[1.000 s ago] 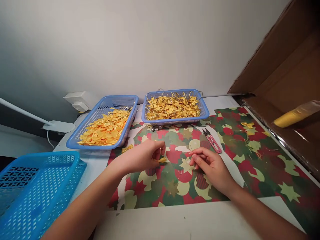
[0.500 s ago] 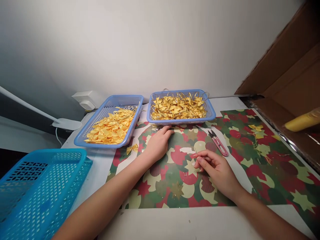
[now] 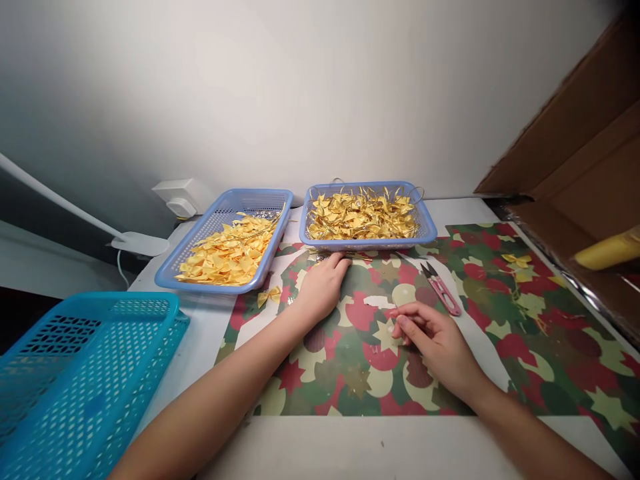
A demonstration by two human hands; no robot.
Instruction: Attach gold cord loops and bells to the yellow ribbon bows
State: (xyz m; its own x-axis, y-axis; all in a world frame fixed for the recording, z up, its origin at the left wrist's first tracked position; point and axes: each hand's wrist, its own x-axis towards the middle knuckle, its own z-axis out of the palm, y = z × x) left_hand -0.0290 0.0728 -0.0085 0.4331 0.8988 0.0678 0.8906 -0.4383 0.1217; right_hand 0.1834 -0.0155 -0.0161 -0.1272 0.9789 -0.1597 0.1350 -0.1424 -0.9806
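My left hand [image 3: 323, 287] reaches forward to the front of the right blue basket [image 3: 369, 243]. Its fingers bend down together beside thin gold cords [image 3: 361, 257] and small shiny bits; its fingertips, and whatever is under them, are hidden. Over the patterned mat [image 3: 350, 363], my right hand [image 3: 434, 340] has thumb and forefinger pinched on a very thin, needle-like piece [image 3: 395, 304]. Pink thread snips [image 3: 441, 289] lie just beyond that hand, blades pointing away. A single yellow ribbon bow [image 3: 270, 295] rests left of my left hand.
Yellow ribbon bows [image 3: 230, 250] fill the left blue basket [image 3: 161, 277]; bows with gold cords [image 3: 363, 213] heap the right one. A turquoise basket [image 3: 173, 310] stands at near left, by a white lamp base [image 3: 143, 244]. Cardboard [image 3: 555, 133] walls the right side, near another bow [image 3: 517, 260].
The whole view has shifted slightly, so everything appears a little further right. Both hands keep nearly the same place and pose over the mat.
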